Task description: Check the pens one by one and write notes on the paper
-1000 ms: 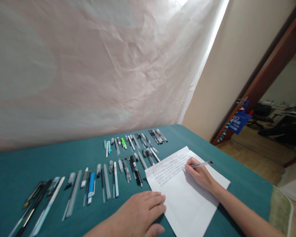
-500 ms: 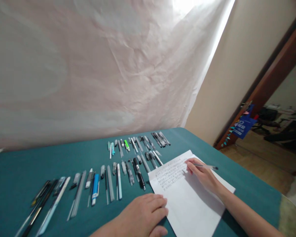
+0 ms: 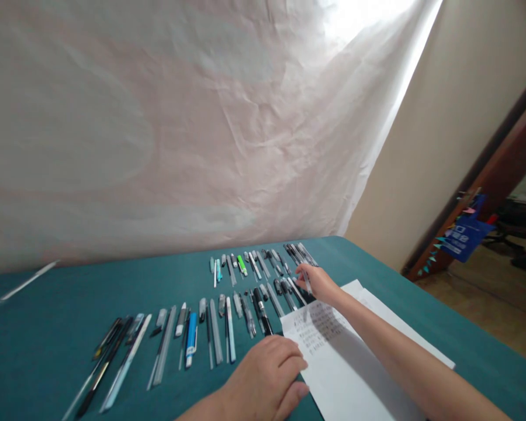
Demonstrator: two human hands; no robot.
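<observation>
My left hand (image 3: 269, 377) lies on the table at the left edge of the white paper (image 3: 333, 377), fingers loosely bent and slightly apart, with nothing in it. Several lines of handwriting cover the paper's upper part. Beyond the paper's top edge, my right hand (image 3: 322, 285) pinches a clear pen (image 3: 307, 282), which points down and is partly hidden by the fingers. Right beside that hand are a white pen (image 3: 297, 292) and the end of the far row of black and clear pens (image 3: 296, 253).
Rows of pens, caps and refills cover the green table (image 3: 175, 278), among them a blue pen (image 3: 191, 339), a bright green one (image 3: 242, 265) and a thick black pen (image 3: 262, 310). A pale thin rod (image 3: 21, 286) is at far left. A pale curtain (image 3: 179, 128) hangs behind.
My right hand has lifted off the writing and moved left and away, past the paper's top edge, with the pen still in it. My left hand keeps its place; the view has shifted left.
</observation>
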